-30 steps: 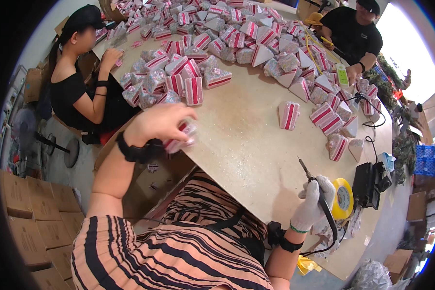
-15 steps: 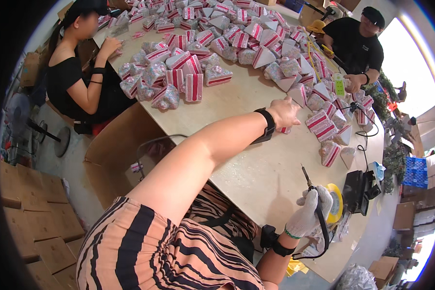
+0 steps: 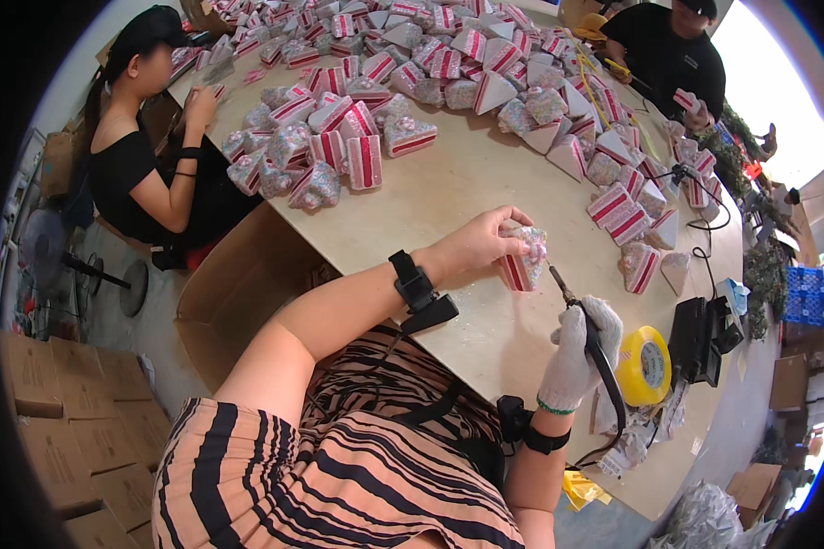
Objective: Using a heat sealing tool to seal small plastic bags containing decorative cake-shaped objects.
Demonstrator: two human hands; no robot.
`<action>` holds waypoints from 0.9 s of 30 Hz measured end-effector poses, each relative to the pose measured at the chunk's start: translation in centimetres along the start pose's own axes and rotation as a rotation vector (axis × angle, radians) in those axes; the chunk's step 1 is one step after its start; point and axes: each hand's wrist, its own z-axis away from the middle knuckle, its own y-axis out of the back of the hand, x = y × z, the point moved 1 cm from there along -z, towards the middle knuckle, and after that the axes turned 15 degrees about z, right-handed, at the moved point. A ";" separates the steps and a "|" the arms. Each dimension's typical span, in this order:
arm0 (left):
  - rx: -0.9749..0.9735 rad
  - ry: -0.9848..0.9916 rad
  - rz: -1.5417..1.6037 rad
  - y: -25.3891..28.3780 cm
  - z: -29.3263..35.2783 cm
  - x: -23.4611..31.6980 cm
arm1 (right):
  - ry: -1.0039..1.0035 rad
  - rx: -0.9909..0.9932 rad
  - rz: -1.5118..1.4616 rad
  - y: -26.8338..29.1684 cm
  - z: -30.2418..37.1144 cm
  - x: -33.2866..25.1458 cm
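Note:
Over the table's near part, my left hand (image 3: 479,240) pinches a toy cake slice (image 3: 525,265) by its left side. The slice has pink-and-red striped sides and a glittery, pale top with a pink decoration. Facing it from the right is my right hand (image 3: 569,359), in a white knit glove. Those gloved fingers are wrapped round a soldering iron (image 3: 562,285), whose thin tip points up and left, close beside the slice's right side. From the frame I cannot tell whether tip and slice touch. The iron's black cable loops down past my right wrist.
Similar cake slices (image 3: 430,59) are heaped across the table's far side, with a smaller cluster (image 3: 325,151) nearer left. A yellow tape roll (image 3: 645,366) and a black device (image 3: 694,340) sit at right. One co-worker (image 3: 146,146) sits left; another (image 3: 668,55) is at far right.
My left hand has come back toward me from the slices at right and now holds a cake slice. The iron's tip has shifted slightly up and left. The far-right co-worker's hand now lifts a slice.

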 end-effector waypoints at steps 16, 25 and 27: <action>0.001 -0.042 -0.006 -0.4 1.8 -0.3 | -0.011 -0.040 0.070 -0.6 0.6 0.2; -0.015 -0.085 -0.098 0.5 0.9 -1.2 | -0.022 -0.038 0.065 -0.6 0.6 0.6; -0.013 -0.145 -0.144 0.6 0.8 -1.3 | -0.015 -0.037 0.074 -0.6 0.6 0.6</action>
